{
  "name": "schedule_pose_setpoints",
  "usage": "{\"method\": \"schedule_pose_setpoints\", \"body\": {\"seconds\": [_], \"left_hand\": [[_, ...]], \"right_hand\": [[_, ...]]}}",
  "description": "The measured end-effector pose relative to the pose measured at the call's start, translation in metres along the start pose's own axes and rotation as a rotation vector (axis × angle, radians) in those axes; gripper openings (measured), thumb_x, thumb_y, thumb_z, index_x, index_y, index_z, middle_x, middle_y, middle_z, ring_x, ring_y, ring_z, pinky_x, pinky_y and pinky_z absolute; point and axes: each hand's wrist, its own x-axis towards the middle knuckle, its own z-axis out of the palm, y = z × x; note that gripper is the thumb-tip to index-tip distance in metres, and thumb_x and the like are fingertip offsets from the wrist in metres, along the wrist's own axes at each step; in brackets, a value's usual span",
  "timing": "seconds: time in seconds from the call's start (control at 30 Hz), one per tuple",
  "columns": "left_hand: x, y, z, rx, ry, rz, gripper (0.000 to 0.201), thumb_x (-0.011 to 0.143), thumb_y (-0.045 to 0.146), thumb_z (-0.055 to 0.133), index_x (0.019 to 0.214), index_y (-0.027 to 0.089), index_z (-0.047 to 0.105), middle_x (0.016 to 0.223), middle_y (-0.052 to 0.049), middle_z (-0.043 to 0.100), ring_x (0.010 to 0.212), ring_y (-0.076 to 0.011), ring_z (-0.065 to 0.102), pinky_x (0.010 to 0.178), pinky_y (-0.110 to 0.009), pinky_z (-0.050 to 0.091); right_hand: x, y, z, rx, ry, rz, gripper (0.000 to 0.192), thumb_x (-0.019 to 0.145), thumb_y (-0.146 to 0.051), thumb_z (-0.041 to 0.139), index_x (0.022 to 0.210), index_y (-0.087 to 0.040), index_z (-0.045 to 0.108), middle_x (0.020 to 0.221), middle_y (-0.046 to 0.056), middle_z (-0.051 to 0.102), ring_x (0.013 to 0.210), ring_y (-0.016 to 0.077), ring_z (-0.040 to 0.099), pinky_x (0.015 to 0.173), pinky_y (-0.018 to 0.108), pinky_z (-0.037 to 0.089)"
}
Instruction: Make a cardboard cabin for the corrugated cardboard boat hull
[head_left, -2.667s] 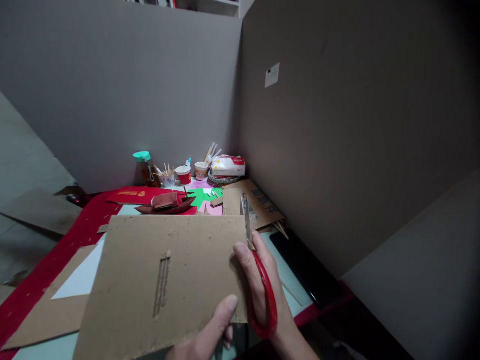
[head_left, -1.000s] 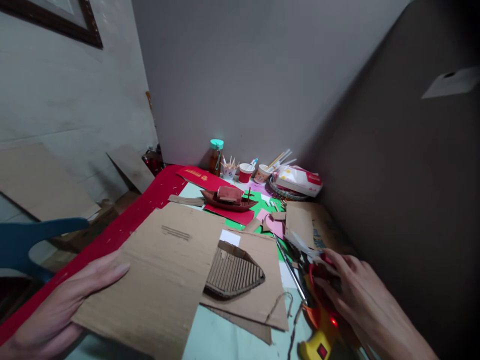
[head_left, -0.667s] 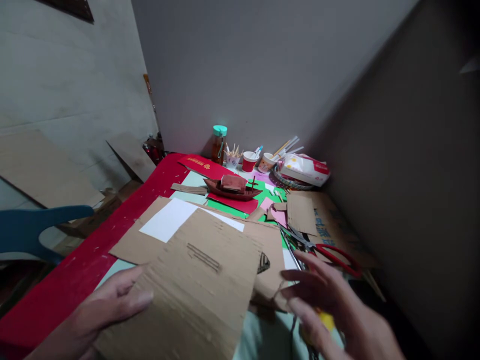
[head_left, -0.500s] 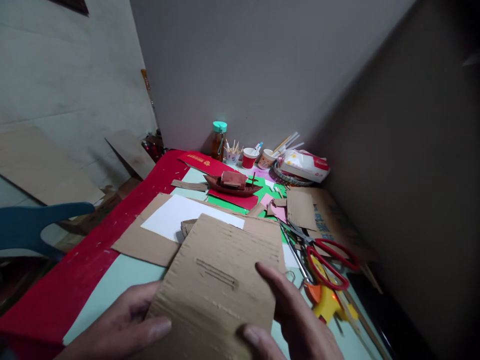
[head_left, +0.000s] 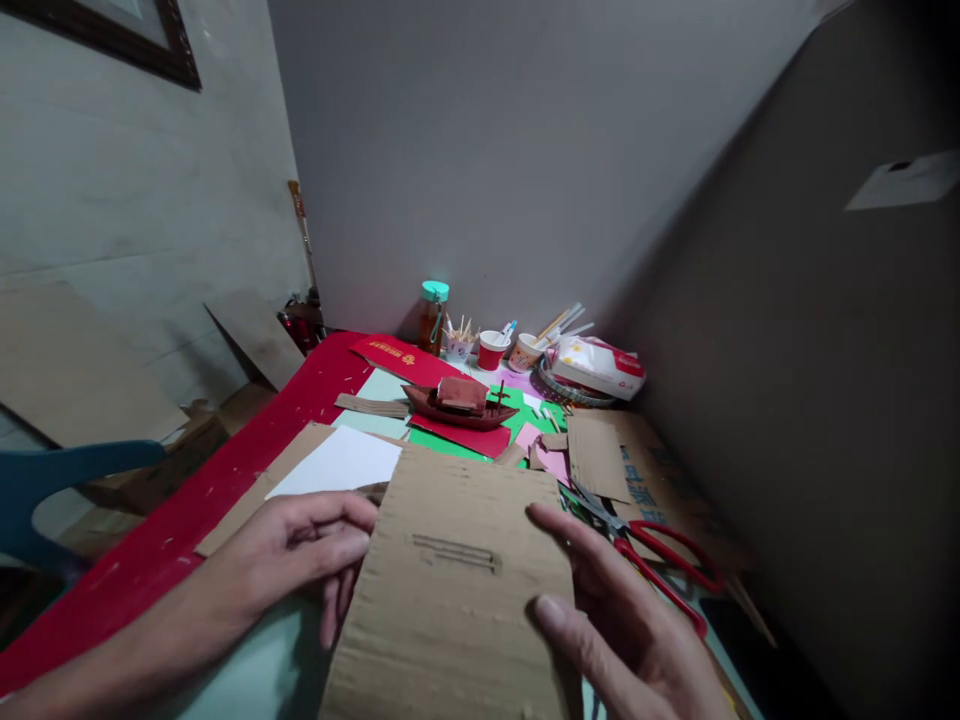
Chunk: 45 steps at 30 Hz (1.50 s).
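A rectangular sheet of brown cardboard [head_left: 457, 620], with a few short parallel dark lines on its face, is held up in front of me. My right hand [head_left: 622, 610] grips its right edge, thumb on the face and index finger along the upper side. At the left edge is my left hand [head_left: 307, 550], its thumb and curled fingertips against the border, some fingers lower down beside it. Behind the sheet, a small brown piece [head_left: 373, 491] shows partly next to white paper [head_left: 337, 462].
Red-handled scissors [head_left: 667, 560] lie to the right. Farther back are a brown model boat [head_left: 461, 402], cardboard scraps [head_left: 596, 455], paper cups [head_left: 493, 350], a teal-lidded bottle [head_left: 433, 318] and a tissue pack [head_left: 598, 367]. A blue chair [head_left: 75, 470] stands at the left.
My left thumb has come off the sheet's face, and the left hand has moved up to its left edge. The sheet has turned slightly and shifted right. The camera view has tilted up.
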Motion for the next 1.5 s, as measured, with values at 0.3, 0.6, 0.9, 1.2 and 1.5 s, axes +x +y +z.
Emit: {"method": "schedule_pose_setpoints", "body": {"seconds": [0.3,0.6,0.9,1.2,1.5], "left_hand": [[0.111,0.026,-0.028,-0.006,0.038,0.096,0.028,0.079,0.041,0.073,0.088,0.014,0.070,0.082,-0.005,0.072,0.053,-0.0135,0.065,0.040,-0.023,0.051],[0.157,0.021,-0.013,-0.009,0.130,0.137,0.045,0.080,0.036,0.070,0.114,0.006,0.064,0.049,0.004,0.061,0.038,-0.0130,0.056,0.039,-0.024,0.044],[0.166,0.015,-0.012,-0.014,0.143,0.143,0.054,0.080,0.036,0.069,0.123,0.005,0.058,0.053,0.005,0.060,0.043,-0.0130,0.057,0.044,-0.025,0.045],[0.168,0.009,-0.012,-0.009,0.170,0.155,0.063,0.077,0.042,0.075,0.126,0.011,0.053,0.058,0.005,0.063,0.045,-0.0129,0.057,0.046,-0.025,0.046],[0.176,0.004,-0.015,-0.030,0.191,0.133,0.067,0.076,0.043,0.076,0.132,0.013,0.054,0.060,0.005,0.064,0.048,-0.0142,0.059,0.049,-0.026,0.045]], "right_hand": [[0.087,0.017,-0.007,0.055,0.037,0.033,0.057,0.079,-0.054,0.076,0.130,-0.033,0.063,0.117,0.006,0.070,0.122,0.0297,0.058,0.100,0.040,0.046],[0.117,0.014,-0.004,0.178,0.065,0.053,0.043,0.077,-0.043,0.082,0.116,-0.032,0.069,0.104,0.001,0.071,0.110,0.0231,0.062,0.094,0.031,0.047],[0.126,0.029,-0.011,0.126,0.039,0.101,0.047,0.078,-0.049,0.078,0.120,-0.030,0.065,0.111,0.004,0.070,0.115,0.0272,0.062,0.095,0.036,0.047],[0.145,0.016,-0.011,0.098,0.079,0.074,0.062,0.076,-0.052,0.075,0.129,-0.027,0.056,0.116,0.009,0.069,0.112,0.0300,0.064,0.092,0.041,0.050],[0.180,0.014,-0.015,-0.033,0.006,0.002,0.031,0.076,-0.043,0.072,0.098,-0.021,0.066,0.086,0.003,0.065,0.081,0.0216,0.059,0.068,0.032,0.044]]}}
